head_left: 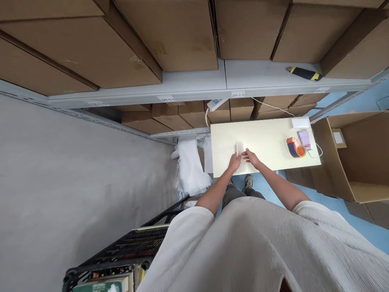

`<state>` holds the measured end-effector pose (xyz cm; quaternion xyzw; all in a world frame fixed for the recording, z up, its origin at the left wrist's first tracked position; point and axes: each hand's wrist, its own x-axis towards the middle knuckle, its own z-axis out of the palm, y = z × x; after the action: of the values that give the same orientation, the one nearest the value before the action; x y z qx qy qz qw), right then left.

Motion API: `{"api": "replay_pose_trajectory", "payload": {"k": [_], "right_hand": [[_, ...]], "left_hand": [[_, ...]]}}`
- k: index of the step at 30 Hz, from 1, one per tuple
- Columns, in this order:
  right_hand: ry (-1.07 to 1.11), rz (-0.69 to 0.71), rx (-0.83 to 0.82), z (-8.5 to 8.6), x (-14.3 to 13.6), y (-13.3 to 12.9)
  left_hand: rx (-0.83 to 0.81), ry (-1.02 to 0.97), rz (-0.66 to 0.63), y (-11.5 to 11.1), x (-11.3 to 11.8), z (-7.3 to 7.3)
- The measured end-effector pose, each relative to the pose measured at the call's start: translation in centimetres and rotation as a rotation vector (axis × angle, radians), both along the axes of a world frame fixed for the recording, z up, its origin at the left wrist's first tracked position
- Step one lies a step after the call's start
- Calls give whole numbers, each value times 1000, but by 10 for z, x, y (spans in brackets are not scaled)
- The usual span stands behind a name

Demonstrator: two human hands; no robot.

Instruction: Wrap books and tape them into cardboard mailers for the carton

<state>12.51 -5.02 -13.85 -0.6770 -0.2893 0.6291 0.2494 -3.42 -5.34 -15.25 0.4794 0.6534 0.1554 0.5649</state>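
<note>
A pale, flat item point(240, 147), whitish-pink and thin, lies over the near left part of the cream tabletop point(261, 136). Around its left edge my left hand point(234, 161) is closed, gripping it. My right hand point(251, 157) is at its right side, fingers partly spread, fingertips at the item's edge. Whether they hold anything is too small to tell. Farther right on the table stand an orange and purple tape roll or dispenser point(296, 148), a blurred purple item point(304, 139) and a white box or stack point(300, 123).
Shelves with brown cartons point(185, 36) rise ahead, with a black-yellow cutter point(305, 74) on the ledge. A power strip point(217, 104) hangs below. An open carton point(328, 156) stands right; white wrapping point(191, 166) lies left of the table, and a black crate point(121, 251) holds books.
</note>
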Motion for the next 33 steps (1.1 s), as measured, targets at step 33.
{"api": "replay_pose_trajectory", "payload": {"k": [33], "right_hand": [[-372, -140, 41, -30, 16, -11]], "left_hand": [[-13, -90, -31, -11, -20, -23]]}}
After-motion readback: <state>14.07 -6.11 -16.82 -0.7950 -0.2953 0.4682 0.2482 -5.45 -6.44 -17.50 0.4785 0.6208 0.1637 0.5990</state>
